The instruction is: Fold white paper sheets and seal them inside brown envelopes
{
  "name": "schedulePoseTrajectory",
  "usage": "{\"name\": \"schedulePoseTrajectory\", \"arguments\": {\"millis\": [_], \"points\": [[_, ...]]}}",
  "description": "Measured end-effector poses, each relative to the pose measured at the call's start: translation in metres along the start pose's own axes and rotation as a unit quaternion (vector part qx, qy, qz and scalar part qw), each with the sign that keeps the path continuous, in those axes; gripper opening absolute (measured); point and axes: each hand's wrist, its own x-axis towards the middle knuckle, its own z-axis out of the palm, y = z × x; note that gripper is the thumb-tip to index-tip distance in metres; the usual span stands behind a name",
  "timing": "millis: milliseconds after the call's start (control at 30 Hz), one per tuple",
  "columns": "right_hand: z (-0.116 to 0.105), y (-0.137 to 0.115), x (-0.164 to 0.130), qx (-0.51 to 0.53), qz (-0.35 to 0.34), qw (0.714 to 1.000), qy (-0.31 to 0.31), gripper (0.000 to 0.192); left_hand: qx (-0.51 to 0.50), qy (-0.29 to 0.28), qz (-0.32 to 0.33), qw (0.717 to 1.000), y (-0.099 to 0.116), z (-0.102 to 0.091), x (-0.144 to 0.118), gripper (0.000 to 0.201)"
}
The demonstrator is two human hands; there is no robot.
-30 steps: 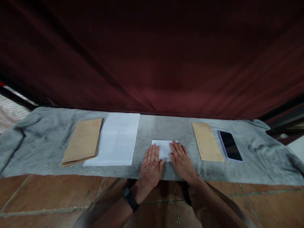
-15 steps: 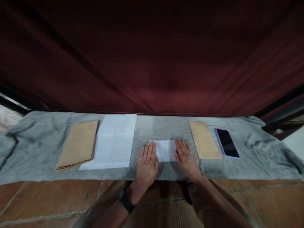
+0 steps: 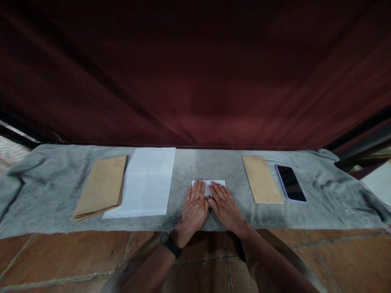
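A small folded sheet of white paper lies flat on the grey cloth, mostly covered by my hands. My left hand rests on its left part, palm down with fingers stretched out. Flat on the right part lies my right hand, its fingers also straight. The two thumbs nearly meet near the paper's lower middle. Only the top edge and a little of the centre of the paper show between the fingers.
Left of my hands lies a larger stack of white paper, partly under several brown envelopes. A single brown envelope and a phone lie to the right. Behind the cloth-covered surface hangs a dark red curtain.
Both hands have slid inward over the folded paper, from its two ends towards its middle. The paper itself stays in about the same place.
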Motion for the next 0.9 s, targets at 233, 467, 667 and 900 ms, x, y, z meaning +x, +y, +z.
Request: {"name": "schedulePoseTrajectory", "arguments": {"millis": [233, 467, 667, 900], "points": [[-0.005, 0.021, 0.000, -0.041, 0.026, 0.999, 0.008, 0.050, 0.005, -0.006, -0.048, 0.999, -0.013, -0.008, 0.001, 0.055], [-0.018, 0.027, 0.006, -0.008, 0.039, 0.999, 0.025, 0.048, -0.090, 0.007, -0.091, 0.992, -0.018, -0.021, 0.007, 0.053], [-0.018, -0.012, -0.006, 0.025, -0.075, 0.996, -0.031, 0.058, -0.270, 0.045, -0.182, 0.944, -0.023, -0.030, 0.018, 0.045], [-0.009, -0.031, -0.006, -0.024, -0.058, 0.998, -0.009, 0.055, -0.424, 0.060, -0.310, 0.849, -0.041, -0.024, 0.031, 0.053]]}}
